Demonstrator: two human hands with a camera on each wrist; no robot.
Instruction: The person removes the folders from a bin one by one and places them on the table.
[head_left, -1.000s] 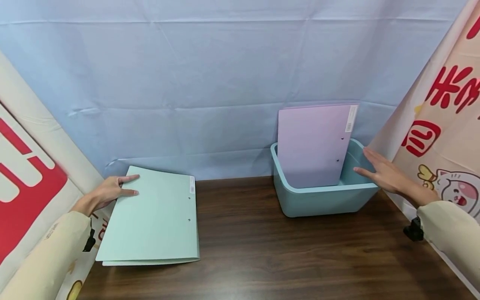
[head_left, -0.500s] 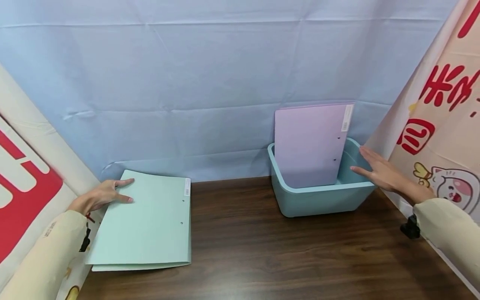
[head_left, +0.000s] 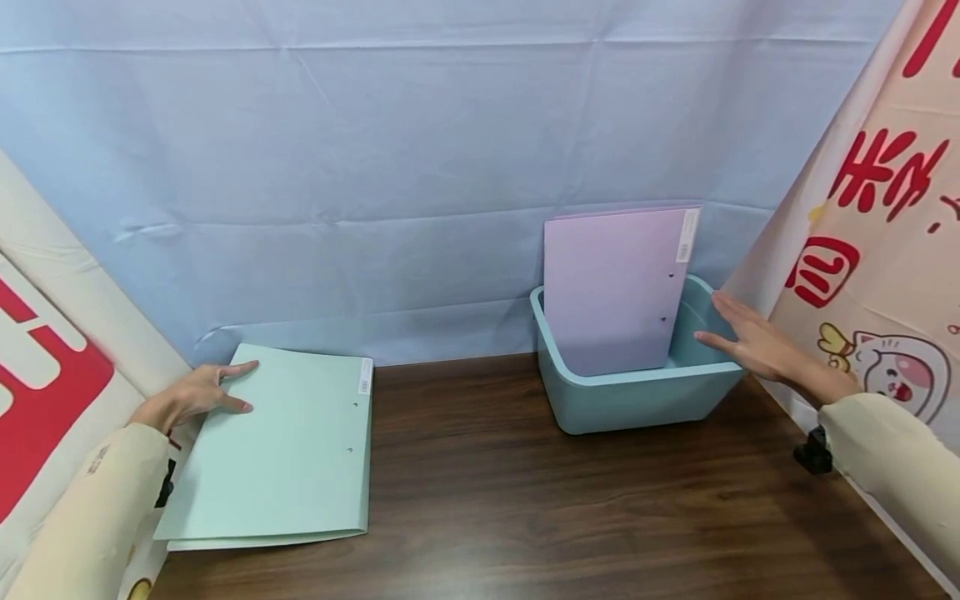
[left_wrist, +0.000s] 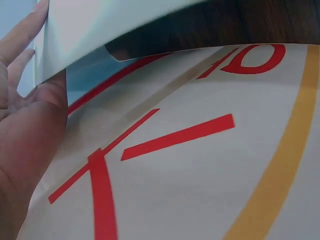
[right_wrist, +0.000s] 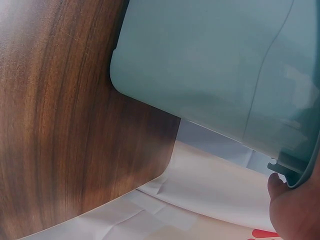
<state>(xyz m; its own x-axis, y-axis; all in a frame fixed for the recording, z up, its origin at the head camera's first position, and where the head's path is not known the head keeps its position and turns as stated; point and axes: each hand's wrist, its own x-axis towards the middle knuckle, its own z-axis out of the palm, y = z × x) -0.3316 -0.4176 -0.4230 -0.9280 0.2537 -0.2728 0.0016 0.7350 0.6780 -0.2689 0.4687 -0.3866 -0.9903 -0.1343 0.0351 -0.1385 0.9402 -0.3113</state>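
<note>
In the head view, a pale green file folder (head_left: 277,450) lies at the left of the table, its upper cover slightly raised off the lower one at the near edge. My left hand (head_left: 198,392) grips its left edge, thumb and a finger spread on top. In the left wrist view, the folder's edge (left_wrist: 90,35) runs between the fingers. At the right stands a blue-green plastic bin (head_left: 637,404) with a lilac folder (head_left: 611,292) upright inside. My right hand (head_left: 765,342) holds the bin's right rim, thumb reaching over the inside; in the right wrist view a fingertip curls beneath the rim.
Dark wood tabletop (head_left: 457,475) spans between folder and bin. A pale blue cloth (head_left: 420,167) hangs behind it. Printed banners flank both sides, the right banner (head_left: 877,275) close behind the bin and the left banner (head_left: 45,375) beside my left arm.
The view has turned slightly to the right. My left hand and the green folder have shifted a little left and nearer. The right hand stays at the bin's rim.
</note>
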